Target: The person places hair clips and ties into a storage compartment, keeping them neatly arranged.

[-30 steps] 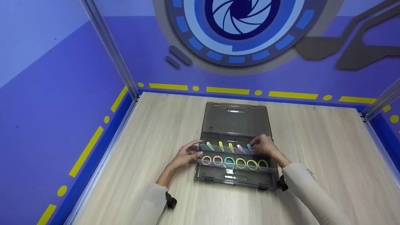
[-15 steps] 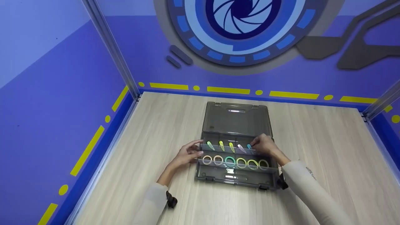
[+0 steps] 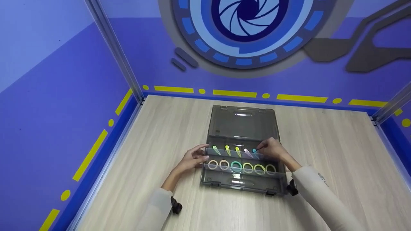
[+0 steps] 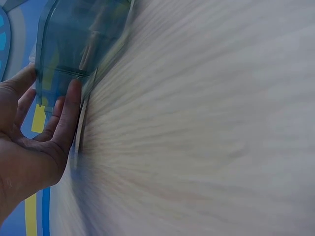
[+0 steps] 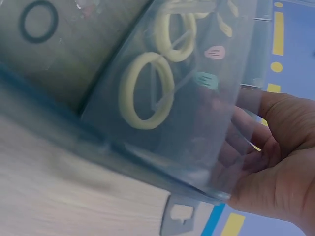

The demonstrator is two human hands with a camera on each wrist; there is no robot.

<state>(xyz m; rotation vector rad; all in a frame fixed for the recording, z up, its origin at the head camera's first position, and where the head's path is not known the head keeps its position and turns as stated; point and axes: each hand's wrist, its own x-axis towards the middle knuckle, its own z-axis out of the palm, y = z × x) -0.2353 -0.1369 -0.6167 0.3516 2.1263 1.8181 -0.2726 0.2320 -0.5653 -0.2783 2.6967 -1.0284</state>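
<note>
An open smoky-grey organizer box (image 3: 224, 185) lies on the table. Its raised back divider (image 3: 231, 152) bears a row of snap hair clips, pale green, yellow, pink and blue. My right hand (image 3: 274, 150) pinches near the blue hair clip (image 3: 255, 151) at the right end. In the right wrist view its fingers lie behind the clear sheet, close to that teal-looking clip (image 5: 205, 79); their exact contact is hard to see. My left hand (image 3: 189, 159) rests spread fingertips and thumb on the box's left side, seen also in the left wrist view (image 4: 39, 142).
Several coloured rings (image 3: 236, 166), like hair ties, stand in a row along the front divider. The box's lid (image 3: 244, 123) lies folded back. Around the box spreads a pale wooden table (image 3: 167, 122), bounded by blue walls (image 3: 147, 48) at the back and sides.
The blue clip has shifted slightly left and shows more of its length beside my right fingers. My left hand stays put.
</note>
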